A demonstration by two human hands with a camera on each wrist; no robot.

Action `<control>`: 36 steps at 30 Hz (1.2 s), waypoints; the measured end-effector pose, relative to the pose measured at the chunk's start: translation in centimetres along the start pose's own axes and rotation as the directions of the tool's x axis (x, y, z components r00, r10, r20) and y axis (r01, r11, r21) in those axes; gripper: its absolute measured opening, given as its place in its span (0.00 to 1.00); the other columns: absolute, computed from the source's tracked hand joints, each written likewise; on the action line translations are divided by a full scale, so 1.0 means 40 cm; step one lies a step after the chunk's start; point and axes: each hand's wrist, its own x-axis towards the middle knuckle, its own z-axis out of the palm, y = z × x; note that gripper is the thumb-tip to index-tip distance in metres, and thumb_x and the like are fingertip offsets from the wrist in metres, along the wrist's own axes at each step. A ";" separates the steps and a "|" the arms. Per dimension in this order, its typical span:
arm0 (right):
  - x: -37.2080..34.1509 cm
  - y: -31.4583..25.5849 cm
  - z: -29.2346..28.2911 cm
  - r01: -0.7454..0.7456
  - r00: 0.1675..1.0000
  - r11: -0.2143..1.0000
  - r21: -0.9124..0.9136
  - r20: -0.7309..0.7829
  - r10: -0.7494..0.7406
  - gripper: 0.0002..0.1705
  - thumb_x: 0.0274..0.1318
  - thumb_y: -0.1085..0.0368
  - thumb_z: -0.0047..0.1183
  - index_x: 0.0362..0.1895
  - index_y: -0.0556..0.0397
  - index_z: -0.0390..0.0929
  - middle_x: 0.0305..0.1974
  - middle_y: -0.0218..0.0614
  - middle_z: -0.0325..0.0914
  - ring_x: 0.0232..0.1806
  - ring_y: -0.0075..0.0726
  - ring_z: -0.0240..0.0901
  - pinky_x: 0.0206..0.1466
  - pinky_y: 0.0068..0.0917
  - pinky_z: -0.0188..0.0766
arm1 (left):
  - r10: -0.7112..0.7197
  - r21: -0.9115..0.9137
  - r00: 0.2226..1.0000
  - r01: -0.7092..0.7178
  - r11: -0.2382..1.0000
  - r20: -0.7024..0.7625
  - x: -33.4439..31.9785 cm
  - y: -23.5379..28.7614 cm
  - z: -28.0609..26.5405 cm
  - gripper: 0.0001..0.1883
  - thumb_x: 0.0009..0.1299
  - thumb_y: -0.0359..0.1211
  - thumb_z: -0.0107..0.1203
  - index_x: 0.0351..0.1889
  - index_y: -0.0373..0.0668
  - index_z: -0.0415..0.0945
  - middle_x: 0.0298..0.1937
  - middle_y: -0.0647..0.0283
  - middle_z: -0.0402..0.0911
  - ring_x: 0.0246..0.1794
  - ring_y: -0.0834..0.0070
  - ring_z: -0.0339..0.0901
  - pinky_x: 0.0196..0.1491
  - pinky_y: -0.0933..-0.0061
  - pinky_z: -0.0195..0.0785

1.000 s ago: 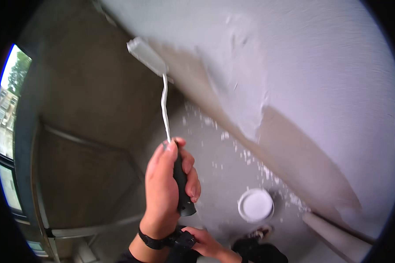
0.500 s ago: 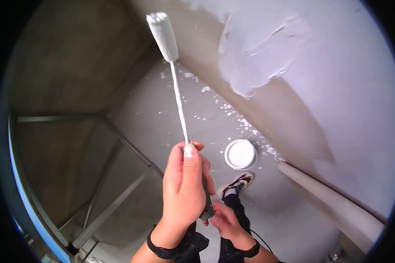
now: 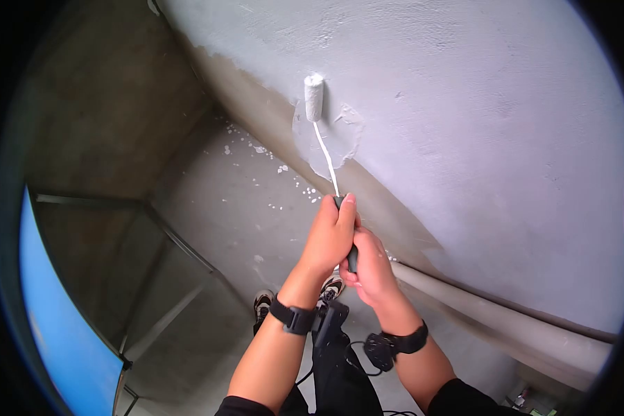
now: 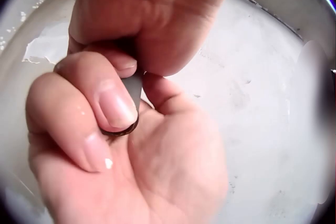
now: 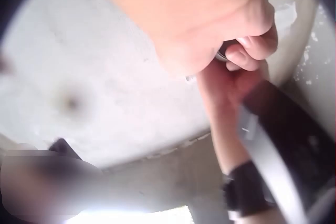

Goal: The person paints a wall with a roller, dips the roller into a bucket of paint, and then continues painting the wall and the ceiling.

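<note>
In the head view a paint roller [image 3: 313, 98] with a white sleeve and white-coated rod [image 3: 327, 158] is held up at the pale wall; whether it touches is unclear. My left hand [image 3: 329, 236] grips the upper part of its dark handle [image 3: 353, 259], thumb along the top. Just below, my right hand [image 3: 373, 267] grips the lower end, the two hands close together. The left wrist view shows the right hand [image 4: 131, 150] with fingers curled round the handle [image 4: 134, 88], beneath the left hand [image 4: 152, 19]. Both hands also appear in the right wrist view.
A thick pale pipe [image 3: 506, 313] runs along the wall's foot at right. White spots speckle the grey floor [image 3: 232, 215]. Metal bars [image 3: 180, 239] and a blue panel [image 3: 66, 333] stand at left. Two shoes [image 3: 263, 303] show below the hands.
The roller has moved from over the dark corner rightward to the painted wall. My right hand has come up onto the handle below the left. The white bucket has gone from sight.
</note>
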 end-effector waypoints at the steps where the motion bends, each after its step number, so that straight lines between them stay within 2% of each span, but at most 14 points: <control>1: 0.017 0.004 -0.005 0.060 0.990 0.994 -0.089 -0.119 -0.071 0.15 0.71 0.54 0.36 0.41 0.51 0.68 0.20 0.26 0.65 0.12 0.18 0.55 0.12 0.18 0.46 | -0.002 -0.001 1.000 0.002 1.000 -0.005 0.015 -0.008 0.017 0.16 0.78 0.42 0.41 0.39 0.36 0.64 0.33 0.63 0.74 0.29 0.80 0.69 0.32 0.77 0.67; 2: 0.028 0.007 -0.012 0.107 0.962 0.977 -0.186 -0.228 -0.149 0.16 0.71 0.53 0.35 0.38 0.50 0.69 0.18 0.24 0.63 0.11 0.16 0.52 0.11 0.17 0.44 | 0.008 0.008 1.000 -0.008 1.000 0.009 0.026 -0.017 0.030 0.16 0.78 0.42 0.41 0.39 0.36 0.64 0.33 0.63 0.75 0.29 0.80 0.70 0.31 0.77 0.68; 6: 0.017 0.026 -0.079 0.198 0.916 0.959 -0.203 -0.309 -0.255 0.20 0.73 0.52 0.31 0.41 0.51 0.72 0.15 0.18 0.57 0.11 0.11 0.48 0.11 0.17 0.41 | 0.084 0.176 0.997 -0.082 0.981 0.001 0.038 -0.080 0.096 0.17 0.77 0.42 0.40 0.40 0.33 0.63 0.32 0.58 0.79 0.30 0.74 0.76 0.33 0.72 0.71; 8: -0.007 0.056 -0.121 0.195 0.916 0.969 -0.155 -0.325 -0.236 0.21 0.73 0.51 0.31 0.42 0.51 0.72 0.15 0.18 0.58 0.11 0.11 0.48 0.11 0.17 0.41 | 0.082 0.333 0.996 -0.088 0.939 0.031 0.015 -0.110 0.128 0.19 0.77 0.42 0.40 0.42 0.29 0.60 0.30 0.52 0.81 0.31 0.66 0.81 0.37 0.67 0.73; 11: -0.069 0.088 -0.193 0.141 0.925 0.981 -0.131 -0.336 -0.178 0.21 0.73 0.49 0.32 0.43 0.49 0.73 0.16 0.18 0.60 0.11 0.11 0.49 0.11 0.16 0.41 | 0.066 0.413 0.994 -0.095 0.906 0.084 -0.026 -0.159 0.176 0.20 0.77 0.41 0.40 0.44 0.26 0.58 0.28 0.50 0.81 0.31 0.60 0.81 0.37 0.66 0.73; 13: -0.103 0.114 -0.243 0.073 0.924 0.993 -0.093 -0.369 -0.103 0.21 0.72 0.55 0.31 0.54 0.55 0.71 0.18 0.19 0.62 0.13 0.12 0.53 0.13 0.16 0.44 | 0.010 0.392 0.995 -0.049 0.919 0.101 -0.059 -0.166 0.216 0.21 0.77 0.40 0.40 0.44 0.24 0.56 0.27 0.47 0.80 0.31 0.56 0.81 0.37 0.64 0.73; 14: -0.117 0.124 -0.258 0.103 0.913 0.991 -0.083 -0.387 -0.127 0.20 0.72 0.55 0.31 0.48 0.54 0.72 0.17 0.19 0.61 0.12 0.12 0.53 0.13 0.16 0.44 | 0.007 0.400 0.994 -0.050 0.915 0.107 -0.070 -0.191 0.238 0.22 0.77 0.40 0.39 0.44 0.23 0.56 0.27 0.47 0.80 0.31 0.55 0.81 0.37 0.64 0.73; 19: -0.193 0.127 -0.350 0.043 0.900 0.995 -0.094 -0.428 -0.079 0.20 0.73 0.53 0.30 0.41 0.52 0.71 0.16 0.20 0.60 0.11 0.14 0.52 0.12 0.17 0.44 | -0.093 0.383 0.986 0.032 0.923 0.142 -0.119 -0.250 0.337 0.23 0.77 0.42 0.39 0.44 0.23 0.55 0.28 0.43 0.79 0.31 0.48 0.80 0.36 0.59 0.72; 21: -0.209 0.116 -0.366 0.020 0.884 0.993 -0.113 -0.462 -0.070 0.20 0.73 0.52 0.31 0.38 0.51 0.70 0.16 0.20 0.60 0.11 0.14 0.52 0.12 0.17 0.45 | -0.036 0.415 0.991 -0.021 0.910 0.128 -0.129 -0.251 0.355 0.23 0.77 0.42 0.38 0.43 0.24 0.55 0.28 0.40 0.78 0.31 0.45 0.78 0.37 0.57 0.72; 26: -0.208 0.140 -0.352 0.036 0.882 0.986 -0.165 -0.458 -0.109 0.17 0.72 0.52 0.34 0.35 0.49 0.68 0.17 0.21 0.60 0.13 0.14 0.54 0.13 0.17 0.46 | -0.118 0.242 0.973 0.068 0.968 0.199 -0.124 -0.255 0.331 0.22 0.77 0.42 0.38 0.43 0.25 0.54 0.28 0.41 0.78 0.33 0.48 0.79 0.38 0.58 0.72; 28: -0.182 0.129 -0.322 0.087 0.906 0.984 -0.155 -0.397 -0.143 0.17 0.72 0.53 0.35 0.40 0.50 0.70 0.17 0.20 0.60 0.13 0.13 0.53 0.13 0.16 0.46 | -0.128 0.199 0.966 0.083 0.976 0.226 -0.100 -0.235 0.303 0.22 0.77 0.42 0.38 0.43 0.25 0.54 0.28 0.42 0.78 0.33 0.49 0.80 0.38 0.59 0.72; 30: -0.135 0.103 -0.276 0.106 0.895 0.981 -0.160 -0.414 -0.165 0.17 0.73 0.53 0.35 0.44 0.51 0.71 0.17 0.20 0.59 0.13 0.12 0.53 0.13 0.16 0.45 | -0.096 0.151 0.984 0.073 0.986 0.152 -0.059 -0.204 0.268 0.21 0.77 0.41 0.38 0.42 0.25 0.56 0.29 0.42 0.78 0.33 0.52 0.80 0.39 0.60 0.72; 34: -0.013 0.092 -0.178 0.073 0.892 0.989 -0.132 -0.435 -0.124 0.19 0.72 0.53 0.35 0.51 0.53 0.72 0.17 0.18 0.59 0.13 0.11 0.50 0.13 0.15 0.43 | -0.082 0.281 0.994 0.059 0.958 0.068 0.032 -0.142 0.141 0.22 0.76 0.41 0.40 0.40 0.24 0.61 0.32 0.37 0.77 0.35 0.49 0.79 0.40 0.59 0.71; 36: 0.056 0.076 -0.110 0.082 0.897 0.987 -0.138 -0.420 -0.133 0.19 0.72 0.53 0.36 0.50 0.53 0.72 0.17 0.18 0.59 0.13 0.11 0.50 0.13 0.15 0.42 | -0.082 0.288 0.994 0.058 0.956 0.073 0.086 -0.113 0.063 0.23 0.76 0.42 0.40 0.40 0.24 0.61 0.32 0.37 0.77 0.36 0.48 0.79 0.41 0.59 0.71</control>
